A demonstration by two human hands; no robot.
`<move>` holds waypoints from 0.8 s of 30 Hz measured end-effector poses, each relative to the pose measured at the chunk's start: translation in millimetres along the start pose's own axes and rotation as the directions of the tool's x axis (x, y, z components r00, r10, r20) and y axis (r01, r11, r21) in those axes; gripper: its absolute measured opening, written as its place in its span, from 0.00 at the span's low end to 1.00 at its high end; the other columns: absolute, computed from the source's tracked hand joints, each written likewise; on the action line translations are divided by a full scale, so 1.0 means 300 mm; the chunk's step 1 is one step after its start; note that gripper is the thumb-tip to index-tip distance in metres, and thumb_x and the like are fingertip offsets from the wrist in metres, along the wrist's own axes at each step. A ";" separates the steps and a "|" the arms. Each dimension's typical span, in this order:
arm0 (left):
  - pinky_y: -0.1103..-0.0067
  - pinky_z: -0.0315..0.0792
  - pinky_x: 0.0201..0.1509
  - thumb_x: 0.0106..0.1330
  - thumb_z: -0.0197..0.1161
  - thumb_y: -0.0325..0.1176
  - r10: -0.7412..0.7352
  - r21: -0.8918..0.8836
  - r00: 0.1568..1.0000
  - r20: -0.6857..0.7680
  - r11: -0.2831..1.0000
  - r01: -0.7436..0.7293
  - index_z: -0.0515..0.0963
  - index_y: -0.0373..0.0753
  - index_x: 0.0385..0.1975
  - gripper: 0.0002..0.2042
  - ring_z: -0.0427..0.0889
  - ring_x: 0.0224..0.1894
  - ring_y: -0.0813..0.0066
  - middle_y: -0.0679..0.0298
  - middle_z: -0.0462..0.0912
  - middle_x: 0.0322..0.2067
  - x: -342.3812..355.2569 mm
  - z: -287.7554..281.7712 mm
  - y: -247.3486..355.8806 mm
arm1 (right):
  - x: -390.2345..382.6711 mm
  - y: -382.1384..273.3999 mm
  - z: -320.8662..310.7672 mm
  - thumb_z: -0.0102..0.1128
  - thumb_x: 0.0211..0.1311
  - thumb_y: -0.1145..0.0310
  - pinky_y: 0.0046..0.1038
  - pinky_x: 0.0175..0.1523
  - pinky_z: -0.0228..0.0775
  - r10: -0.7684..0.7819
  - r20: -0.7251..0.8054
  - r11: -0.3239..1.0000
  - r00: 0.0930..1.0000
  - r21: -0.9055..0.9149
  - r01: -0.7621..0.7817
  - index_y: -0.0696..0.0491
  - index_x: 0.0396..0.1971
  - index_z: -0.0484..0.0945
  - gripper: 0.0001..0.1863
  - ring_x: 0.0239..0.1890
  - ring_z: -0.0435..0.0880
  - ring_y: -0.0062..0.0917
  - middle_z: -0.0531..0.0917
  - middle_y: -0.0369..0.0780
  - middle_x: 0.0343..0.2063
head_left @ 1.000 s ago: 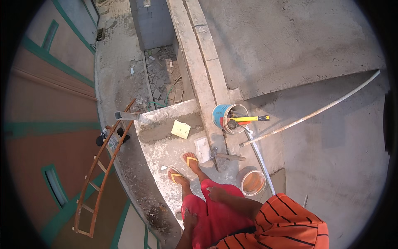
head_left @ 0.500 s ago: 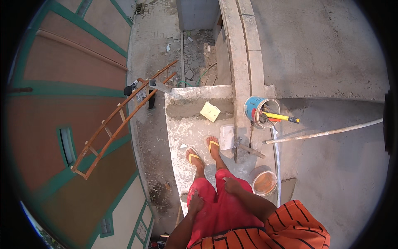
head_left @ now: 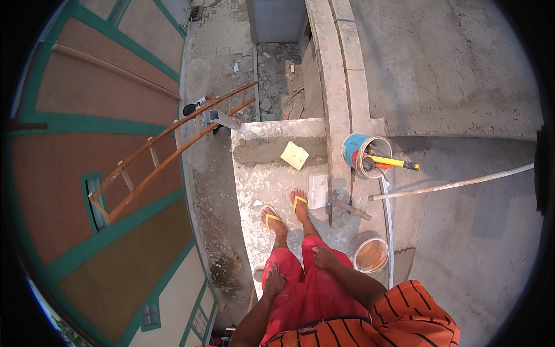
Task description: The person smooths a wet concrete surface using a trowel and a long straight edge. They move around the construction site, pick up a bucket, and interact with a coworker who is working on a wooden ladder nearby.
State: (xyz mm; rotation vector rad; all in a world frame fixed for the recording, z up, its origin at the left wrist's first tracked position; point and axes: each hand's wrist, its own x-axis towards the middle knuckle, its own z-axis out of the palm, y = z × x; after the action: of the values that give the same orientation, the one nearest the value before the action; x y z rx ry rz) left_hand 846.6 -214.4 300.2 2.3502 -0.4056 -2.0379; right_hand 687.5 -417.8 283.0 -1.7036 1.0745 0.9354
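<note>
L hand touches the left leg of the red cloth trousers, R hand the right knee; fingers look part-bent, can't tell if gripping cloth. Trousers on wearer's legs, nr round whitish bucket w/ orange-brown inside.

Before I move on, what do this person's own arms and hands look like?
The left hand and right hand are bare, with no gloves visible, and the forearms are uncovered too. The right sleeve is loose and orange with thin dark stripes; the left one is barely in view.
</note>
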 end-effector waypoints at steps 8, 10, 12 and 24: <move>0.51 0.59 0.64 0.66 0.48 0.44 0.018 0.031 0.999 -0.030 0.999 -0.017 0.42 0.49 0.71 0.35 0.62 0.63 0.36 0.39 0.52 0.66 0.003 0.015 -0.007 | 0.004 0.004 -0.002 0.42 0.60 0.66 0.44 0.57 0.68 -0.014 0.004 1.000 1.000 -0.006 0.014 0.53 0.55 0.70 0.23 0.53 0.75 0.47 0.76 0.55 0.49; 0.51 0.60 0.64 0.66 0.48 0.44 0.003 0.033 1.000 -0.023 0.999 -0.002 0.42 0.49 0.71 0.34 0.62 0.63 0.36 0.39 0.53 0.66 0.001 0.012 -0.004 | 0.013 0.012 0.003 0.42 0.60 0.66 0.44 0.57 0.68 -0.022 0.018 1.000 1.000 -0.014 0.022 0.53 0.55 0.70 0.23 0.53 0.75 0.47 0.76 0.55 0.50; 0.51 0.60 0.64 0.66 0.49 0.44 0.007 0.034 1.000 -0.027 0.999 -0.006 0.42 0.49 0.71 0.35 0.62 0.63 0.36 0.39 0.53 0.66 0.001 0.011 -0.005 | 0.014 0.010 0.001 0.43 0.60 0.66 0.44 0.57 0.68 -0.027 0.036 0.999 0.999 -0.016 0.027 0.53 0.56 0.70 0.23 0.53 0.75 0.47 0.76 0.55 0.50; 0.51 0.58 0.64 0.66 0.48 0.45 0.030 0.021 0.999 -0.031 0.999 -0.029 0.41 0.50 0.71 0.35 0.62 0.63 0.36 0.40 0.51 0.67 0.042 0.046 -0.058 | 0.034 0.027 0.018 0.46 0.58 0.66 0.44 0.57 0.68 -0.049 0.045 0.997 0.998 -0.051 0.051 0.53 0.55 0.70 0.23 0.53 0.76 0.46 0.78 0.53 0.48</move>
State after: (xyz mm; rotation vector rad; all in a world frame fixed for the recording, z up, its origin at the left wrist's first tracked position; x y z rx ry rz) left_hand 837.9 -197.9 282.8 2.3691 -0.4597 -1.9912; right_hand 682.5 -417.2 269.8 -1.7369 0.9826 0.9716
